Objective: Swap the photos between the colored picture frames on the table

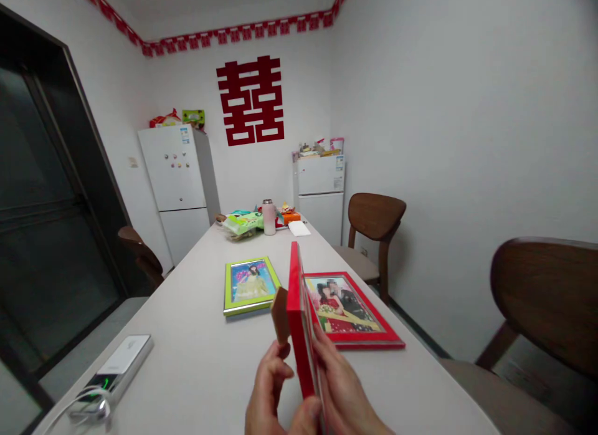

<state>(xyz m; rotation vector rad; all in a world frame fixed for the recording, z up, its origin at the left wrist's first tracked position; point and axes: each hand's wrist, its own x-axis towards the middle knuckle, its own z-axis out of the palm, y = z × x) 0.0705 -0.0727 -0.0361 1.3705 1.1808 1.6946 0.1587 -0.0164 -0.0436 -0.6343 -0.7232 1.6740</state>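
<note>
A red picture frame (295,298) stands upright above the near part of the table, seen edge-on, so its picture is hidden. On its left side a brown stand flap (280,316) sticks out from the back. My left hand (268,394) has its fingertips at the flap's lower end and its thumb by the frame's bottom edge. Against the frame's other face lies my right hand (343,385), supporting it, its fingers partly hidden. Just beyond, a green picture frame (228,285) lies face up at the left. Another red-framed photo (369,344) lies at the right, partly covered.
A power bank (124,360) with a white cable (96,391) lies at the table's near left. A pink bottle (268,218), green packets (243,223) and white paper (299,228) are at the far end. Wooden chairs (377,215) line the right side.
</note>
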